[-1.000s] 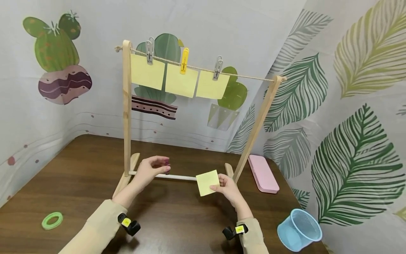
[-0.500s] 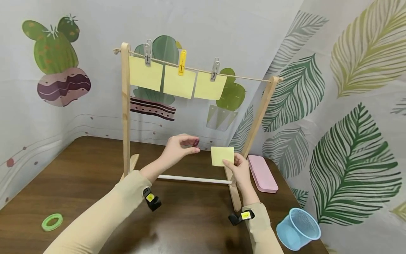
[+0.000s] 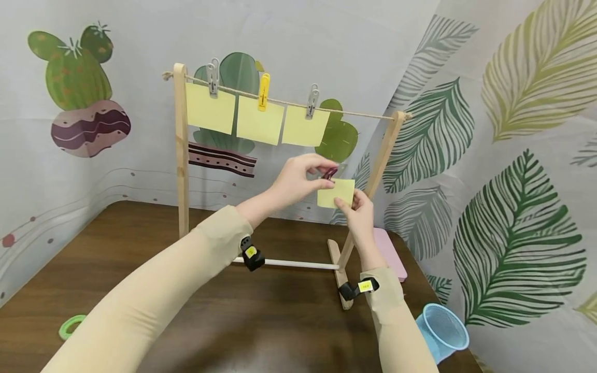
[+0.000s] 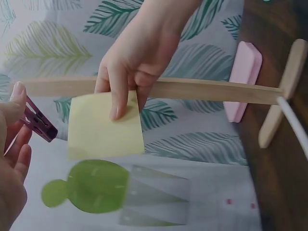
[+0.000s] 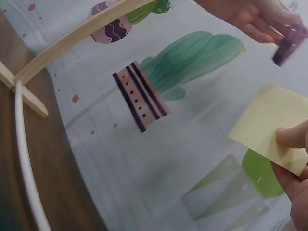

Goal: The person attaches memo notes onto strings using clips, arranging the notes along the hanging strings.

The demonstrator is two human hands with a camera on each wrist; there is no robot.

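Observation:
My left hand (image 3: 300, 180) pinches a dark purple clothespin (image 4: 39, 118) between thumb and fingers, its tip pointing toward the sticky note. A yellow sticky note (image 3: 337, 194) is pinched along one side by my right hand (image 3: 361, 213), thumb on its front face. In the left wrist view the clothespin and the note (image 4: 103, 126) are apart. Both hands are raised in front of the wooden frame, below its twine line (image 3: 361, 113). Three yellow notes hang there, held by a grey clothespin (image 3: 213, 79), a yellow clothespin (image 3: 264, 92) and another grey clothespin (image 3: 312, 101).
The frame's left post (image 3: 181, 150) and right post (image 3: 384, 150) stand on the brown table (image 3: 280, 321), joined low by a white rod (image 3: 298, 264). A pink case (image 3: 389, 254), a blue mesh cup (image 3: 440, 331) and a green ring (image 3: 70, 326) lie around it.
Both hands have risen from near the table toward the line, carrying the clothespin and the note. The left hand has moved right, close to the note, which has turned more upright.

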